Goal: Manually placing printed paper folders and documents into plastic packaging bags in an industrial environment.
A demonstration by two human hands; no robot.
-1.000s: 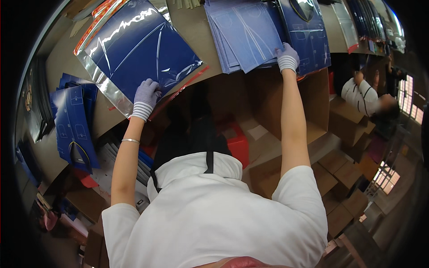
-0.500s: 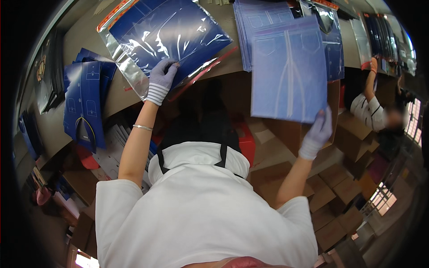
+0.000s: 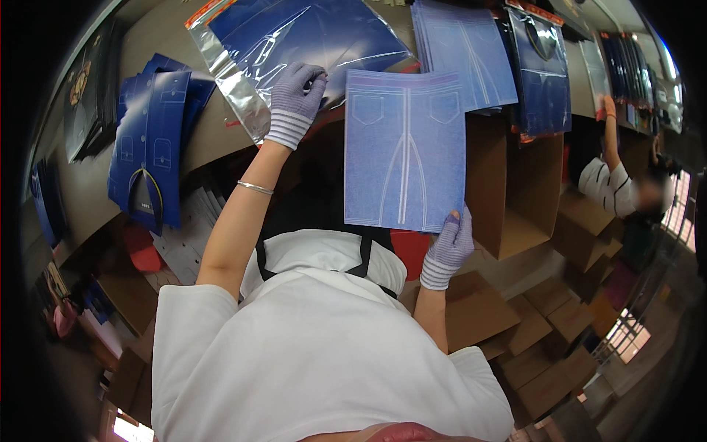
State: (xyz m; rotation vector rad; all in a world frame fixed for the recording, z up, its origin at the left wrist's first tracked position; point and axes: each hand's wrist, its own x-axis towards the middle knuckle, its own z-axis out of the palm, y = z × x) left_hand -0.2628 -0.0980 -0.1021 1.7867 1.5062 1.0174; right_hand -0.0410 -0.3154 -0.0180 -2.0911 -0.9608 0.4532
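My right hand [image 3: 451, 249], in a grey-and-white striped glove, grips the lower right corner of a light blue card sheet [image 3: 403, 151] printed like denim trousers. The sheet hangs in front of me, slightly over the table's front edge. My left hand [image 3: 298, 96], gloved alike, is closed with its fingers pinched at the near side of a clear plastic bag [image 3: 247, 85]. Inside that bag lies a dark blue printed sheet [image 3: 294, 33]. The fingertips of my left hand are partly hidden by the curled fingers.
A stack of similar light blue sheets [image 3: 471, 55] lies right of the bag, beside bagged dark blue sheets [image 3: 543, 81]. Dark blue jacket-shaped cards [image 3: 151, 140] overhang the table [image 3: 213, 151] at left. Cardboard boxes [image 3: 526, 214] stand below right. Another person [image 3: 607, 180] works far right.
My right hand has brought the light blue sheet leftward, away from the stack and closer to the bag. My left hand has shifted slightly up and right in the view, still at the bag.
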